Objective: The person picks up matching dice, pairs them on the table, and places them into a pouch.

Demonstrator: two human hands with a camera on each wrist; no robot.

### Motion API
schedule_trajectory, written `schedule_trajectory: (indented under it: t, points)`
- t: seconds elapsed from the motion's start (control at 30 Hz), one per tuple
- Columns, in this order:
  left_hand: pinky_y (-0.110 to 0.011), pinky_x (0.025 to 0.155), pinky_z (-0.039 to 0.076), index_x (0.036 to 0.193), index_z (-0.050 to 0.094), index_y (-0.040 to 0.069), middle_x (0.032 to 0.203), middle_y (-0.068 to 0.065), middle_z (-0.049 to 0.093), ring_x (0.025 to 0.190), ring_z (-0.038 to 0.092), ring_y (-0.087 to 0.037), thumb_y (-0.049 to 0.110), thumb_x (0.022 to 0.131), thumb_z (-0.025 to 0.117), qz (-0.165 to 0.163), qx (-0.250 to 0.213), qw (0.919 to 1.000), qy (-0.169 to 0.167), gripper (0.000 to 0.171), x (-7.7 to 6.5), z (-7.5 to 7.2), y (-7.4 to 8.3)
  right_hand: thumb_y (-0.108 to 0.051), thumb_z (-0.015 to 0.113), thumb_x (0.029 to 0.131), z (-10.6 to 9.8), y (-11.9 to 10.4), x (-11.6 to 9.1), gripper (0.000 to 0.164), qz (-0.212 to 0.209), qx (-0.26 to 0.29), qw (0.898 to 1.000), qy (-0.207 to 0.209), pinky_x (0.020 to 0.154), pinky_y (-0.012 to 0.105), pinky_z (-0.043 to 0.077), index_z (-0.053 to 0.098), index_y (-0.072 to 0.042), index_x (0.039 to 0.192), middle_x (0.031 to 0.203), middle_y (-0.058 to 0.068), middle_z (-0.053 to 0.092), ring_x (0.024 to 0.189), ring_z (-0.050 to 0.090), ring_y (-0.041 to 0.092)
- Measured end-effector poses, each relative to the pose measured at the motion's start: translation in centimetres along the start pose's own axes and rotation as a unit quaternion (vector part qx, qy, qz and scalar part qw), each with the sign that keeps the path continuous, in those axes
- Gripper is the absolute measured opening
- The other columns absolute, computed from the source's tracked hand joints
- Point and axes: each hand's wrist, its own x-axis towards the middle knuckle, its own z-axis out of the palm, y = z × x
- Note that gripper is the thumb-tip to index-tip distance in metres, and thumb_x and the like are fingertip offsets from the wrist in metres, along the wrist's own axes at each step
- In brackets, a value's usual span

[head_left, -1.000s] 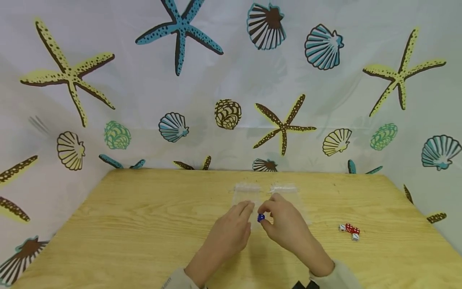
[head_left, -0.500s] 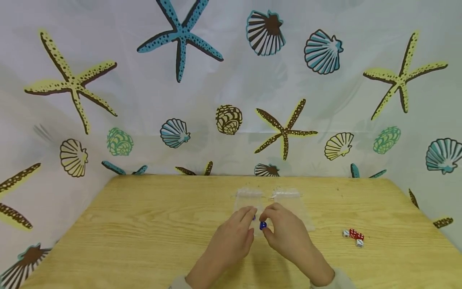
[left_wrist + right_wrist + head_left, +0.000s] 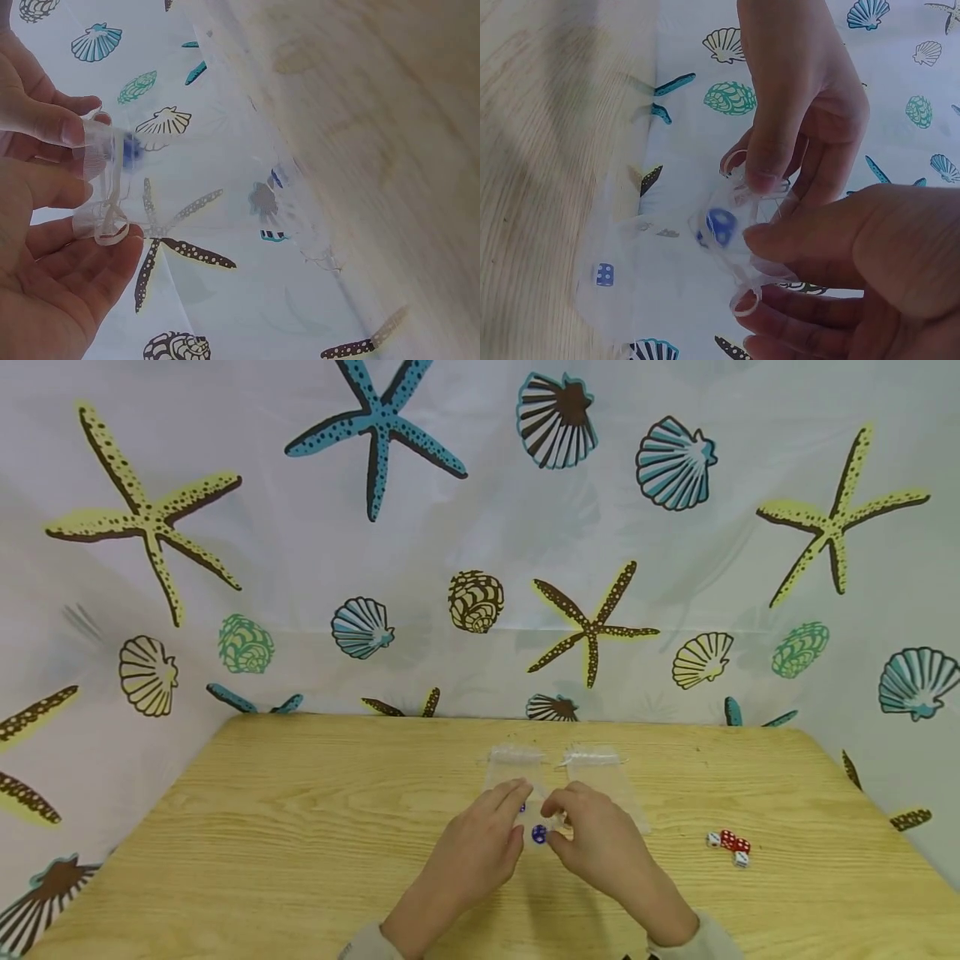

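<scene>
Between my hands hangs a sheer white drawstring pouch point(image 3: 649, 225), its mouth held spread. My left hand point(image 3: 480, 843) pinches one side of the rim; its thumb and fingers show in the left wrist view. With my right hand point(image 3: 603, 843) I pinch the rim's other side, thumb opposite the fingers. One blue die point(image 3: 721, 227) lies just inside the mouth, close to the right thumb, seen through the fabric in the left wrist view. Another blue die point(image 3: 605, 274) sits at the pouch's bottom. In the head view the pouch itself barely shows.
Two more sheer pouches point(image 3: 600, 758) lie flat on the wooden table point(image 3: 300, 827) beyond my hands. To the right, red dice point(image 3: 729, 838) and white dice point(image 3: 741, 859) sit in a small cluster. A shell-and-starfish cloth point(image 3: 420, 543) hangs at the back and sides.
The blue die was pinched in my right fingertips; it has moved down and now sits loose inside the pouch mouth. The right fingers have parted from it slightly. The left hand has barely moved.
</scene>
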Motion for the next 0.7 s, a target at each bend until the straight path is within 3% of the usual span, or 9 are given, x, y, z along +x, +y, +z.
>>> schedule_trajectory:
  t: [0.27, 0.47, 0.7]
  points:
    - [-0.027, 0.074, 0.050, 0.124, 0.049, 0.003, 0.123, -0.007, 0.052, 0.107, 0.054, -0.020, 0.010, 0.083, 0.059, -0.004, -0.008, 0.9999, -0.006, 0.043, -0.3, 0.0, -0.2, -0.002, 0.075, 0.065, -0.2, 0.4, 0.0, 0.031, -0.029, 0.022, 0.999, -0.035, 0.061, 0.025, 0.047, 0.063, -0.008, 0.092, 0.088, 0.002, 0.059, 0.074, 0.056, 0.015]
    - [-0.025, 0.069, 0.050, 0.126, 0.048, 0.005, 0.124, -0.006, 0.053, 0.106, 0.055, -0.020, 0.006, 0.081, 0.057, -0.005, -0.015, 0.9999, -0.001, 0.045, -0.3, -0.2, -0.3, 0.008, 0.069, 0.067, 0.0, 0.6, 0.2, 0.028, -0.040, 0.028, 0.999, 0.000, 0.063, 0.025, 0.048, 0.062, -0.008, 0.089, 0.084, 0.003, 0.059, 0.073, 0.056, 0.015]
    - [-0.027, 0.072, 0.050, 0.130, 0.045, 0.007, 0.128, -0.007, 0.049, 0.111, 0.052, -0.020, 0.000, 0.077, 0.055, -0.006, -0.019, 0.9994, -0.029, 0.054, 0.0, -0.5, -0.2, 0.008, 0.065, 0.071, 0.2, 1.2, 0.2, 0.022, -0.036, 0.023, 0.999, 0.033, 0.059, 0.021, 0.046, 0.063, -0.009, 0.083, 0.079, 0.001, 0.059, 0.068, 0.055, 0.013]
